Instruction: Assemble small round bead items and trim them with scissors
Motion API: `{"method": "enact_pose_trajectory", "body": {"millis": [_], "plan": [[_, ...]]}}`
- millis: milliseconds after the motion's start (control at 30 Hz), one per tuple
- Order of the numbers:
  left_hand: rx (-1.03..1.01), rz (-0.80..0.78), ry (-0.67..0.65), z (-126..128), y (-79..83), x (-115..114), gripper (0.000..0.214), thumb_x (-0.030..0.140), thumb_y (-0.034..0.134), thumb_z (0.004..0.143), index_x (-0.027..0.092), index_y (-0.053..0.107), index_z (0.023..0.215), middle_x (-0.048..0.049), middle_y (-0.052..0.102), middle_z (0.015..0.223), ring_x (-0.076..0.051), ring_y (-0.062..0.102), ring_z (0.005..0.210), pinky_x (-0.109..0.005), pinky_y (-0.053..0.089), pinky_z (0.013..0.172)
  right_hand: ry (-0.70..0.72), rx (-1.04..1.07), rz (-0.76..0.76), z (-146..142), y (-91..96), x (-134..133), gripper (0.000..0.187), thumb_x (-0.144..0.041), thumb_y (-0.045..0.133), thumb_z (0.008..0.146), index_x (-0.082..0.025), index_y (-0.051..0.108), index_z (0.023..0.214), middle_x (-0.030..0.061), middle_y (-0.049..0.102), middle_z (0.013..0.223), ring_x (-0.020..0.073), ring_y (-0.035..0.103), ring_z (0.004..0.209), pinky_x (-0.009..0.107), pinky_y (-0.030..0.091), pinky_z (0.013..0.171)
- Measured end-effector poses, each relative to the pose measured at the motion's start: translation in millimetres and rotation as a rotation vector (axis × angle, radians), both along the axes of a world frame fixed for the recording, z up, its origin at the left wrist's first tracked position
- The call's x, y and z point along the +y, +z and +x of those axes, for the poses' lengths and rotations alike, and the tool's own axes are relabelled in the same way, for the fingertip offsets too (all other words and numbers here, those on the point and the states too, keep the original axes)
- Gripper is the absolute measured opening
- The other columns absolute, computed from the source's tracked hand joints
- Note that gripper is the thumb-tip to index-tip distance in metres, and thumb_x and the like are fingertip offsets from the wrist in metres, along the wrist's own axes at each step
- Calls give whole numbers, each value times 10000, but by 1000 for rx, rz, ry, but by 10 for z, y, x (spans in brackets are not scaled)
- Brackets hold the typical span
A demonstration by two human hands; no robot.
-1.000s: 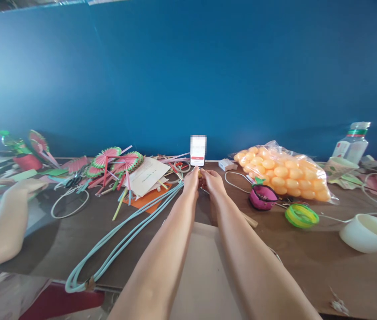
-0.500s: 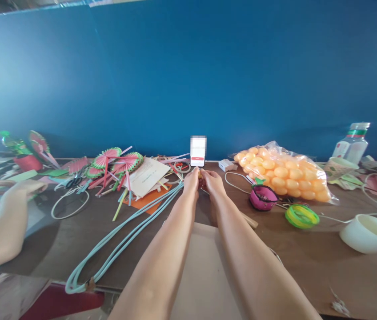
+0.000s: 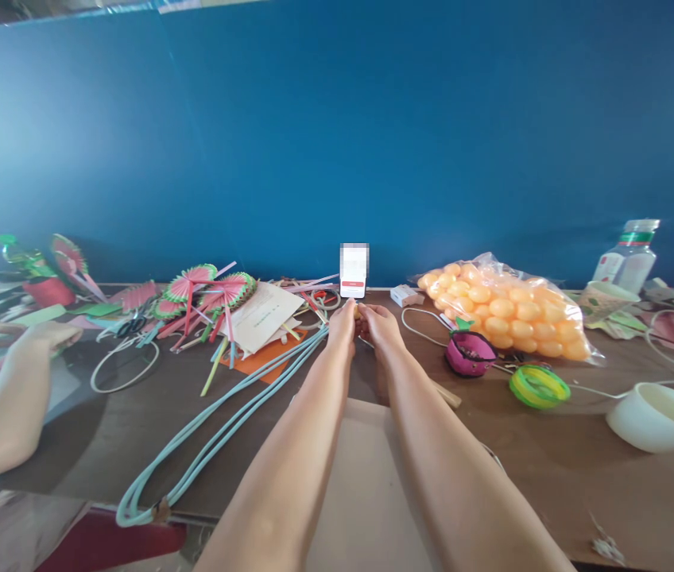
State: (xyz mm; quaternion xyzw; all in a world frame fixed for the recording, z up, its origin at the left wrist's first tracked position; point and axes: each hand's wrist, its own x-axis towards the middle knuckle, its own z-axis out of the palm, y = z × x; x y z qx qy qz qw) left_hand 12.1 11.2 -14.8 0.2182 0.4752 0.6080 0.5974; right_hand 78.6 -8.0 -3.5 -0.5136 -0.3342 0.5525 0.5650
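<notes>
My left hand and my right hand are stretched far forward over the brown table, fingertips pinched together. Between them shows a bit of a small orange-yellow thing, too small to name. A phone stands just behind them against the blue wall. Pale blue tubes run from near my left hand down to the table's front edge. A clear bag of orange balls lies to the right of my right hand.
Folded paper fans, straws, papers and scissors clutter the left. A pink pouch, a green-yellow ring, a white bowl and a bottle sit right. Another person's arm reaches in at left. A cardboard sheet lies under my forearms.
</notes>
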Motion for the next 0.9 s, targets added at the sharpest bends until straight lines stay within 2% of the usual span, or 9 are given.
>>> {"method": "enact_pose_trajectory", "body": {"millis": [300,667,900], "plan": [[32,9,-7,0,-2,-11,252,370,610,900,122,633,861,11,514,529,-104,490,408,-214,409,449,17,-3,14,13,-39,33,72,-224,609,879,-153,615,883,-44,530,488,89,464,397,198,372,422],[8,8,12,11,18,-7,220,345,626,887,136,614,818,11,517,523,-104,489,394,-209,377,418,18,5,16,12,-53,43,88,-227,621,869,-143,623,896,-40,536,490,89,475,403,195,371,422],[35,-3,15,9,-6,11,228,355,634,876,128,646,870,9,523,531,-117,506,409,-228,421,450,-1,-8,4,8,-43,39,100,-234,640,856,-142,630,894,-40,534,497,90,478,417,196,379,426]]}}
